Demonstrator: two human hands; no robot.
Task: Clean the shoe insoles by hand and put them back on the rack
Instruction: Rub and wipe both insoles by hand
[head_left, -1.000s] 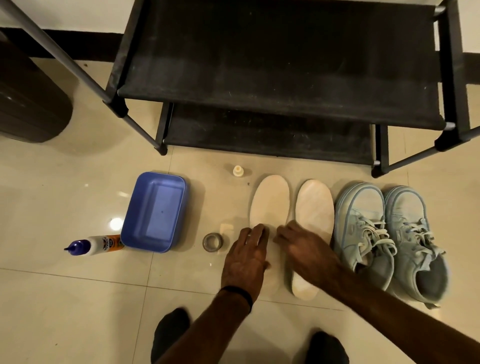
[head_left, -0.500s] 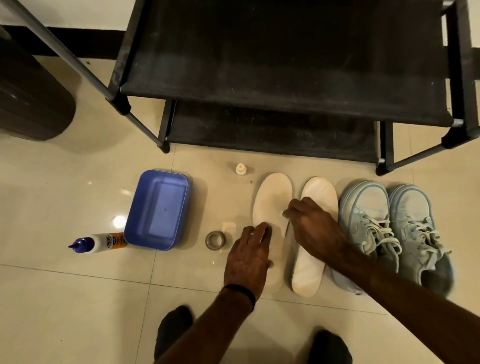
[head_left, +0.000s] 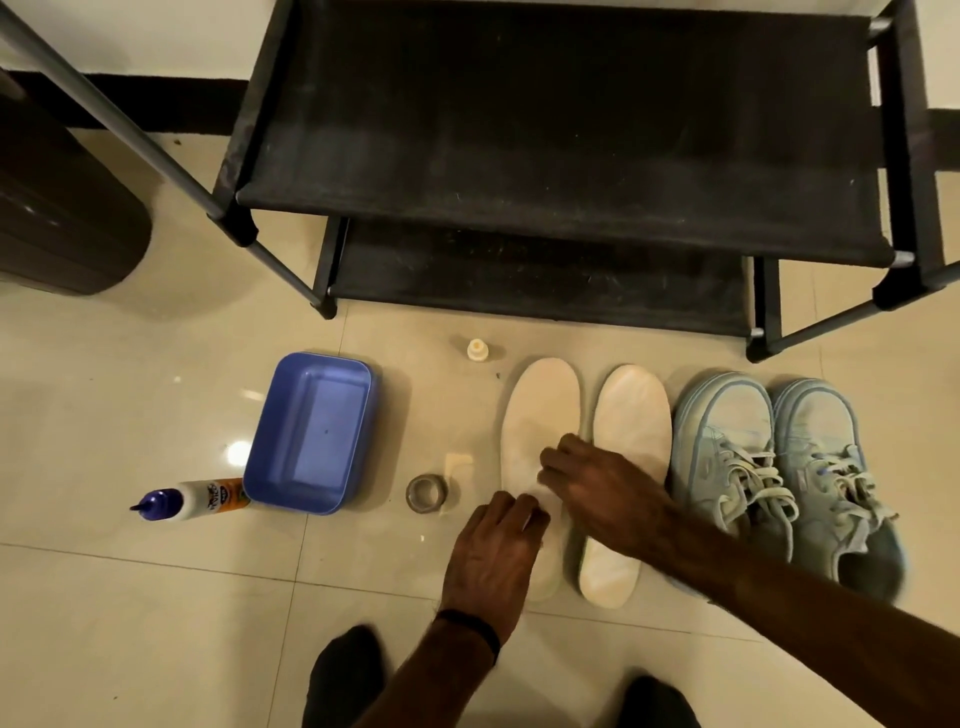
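Left insole (head_left: 540, 431) flat on floor (head_left: 130, 597), long axis toward shoe rack (head_left: 545, 130), just beside right insole (head_left: 631, 415). Left hand (head_left: 491, 558) pressing heel end, fingers together. Right hand (head_left: 597, 488) nearer midsection, fingers curled on surface; pinch not discernible.

Glossy cream floor tiles (head_left: 130, 623), divided by thin grout lines, reflect a bright spot of overhead light (head_left: 239, 453). A pale wall (head_left: 156, 36) with a dark skirting band (head_left: 156, 89) closes the far side. A dark rounded piece of furniture (head_left: 57, 208) stands on the floor at the far left, near the wall.
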